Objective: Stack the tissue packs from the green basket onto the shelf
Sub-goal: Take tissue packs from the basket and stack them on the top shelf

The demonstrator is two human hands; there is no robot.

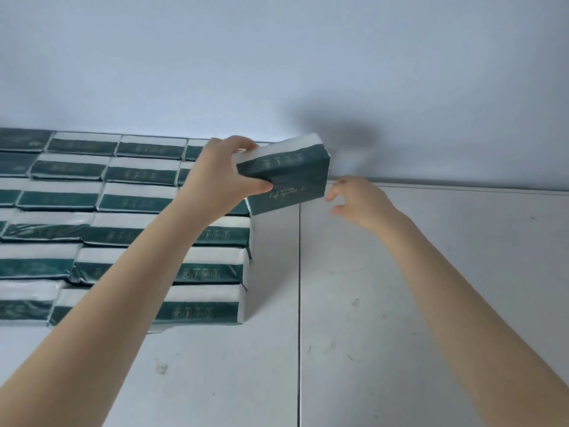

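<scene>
- With the left hand [228, 177], clamps one dark green and white plastic-wrapped tissue pack [286, 175] by its left end, thumb pressed on the near green face, fingers curled over the white top.
- Holds that tissue pack tilted, far right corner raised towards the wall, lower edge down at the flat white shelf [400, 303], just beside the right edge of the rows already laid.
- Reaches in with the right hand [354, 201] just off the pack's right end, fingers loosely curled and spread, thumb apart from them, gripping nothing.
- Cannot tell, through the blur there, whether a right fingertip touches the pack's lower right corner or stops just short of it.
- Fills the left part of the shelf with stacked packs [123, 198] of the same green and white wrapping, set in close rows from the wall towards the front, long green faces turned to the camera, gold print showing on the nearest ones.
- Crosses the shelf from front to back with a thin dark seam [299, 318], just right of the stacked packs and under the held pack's right half.
- Backs the shelf with a plain pale blue-grey wall [277, 57], a soft grey shadow [338, 134] lying on it above and right of the held pack.
- Leaves a few small specks and scuffs [161, 368] scattered over the bare white surface near the front.
</scene>
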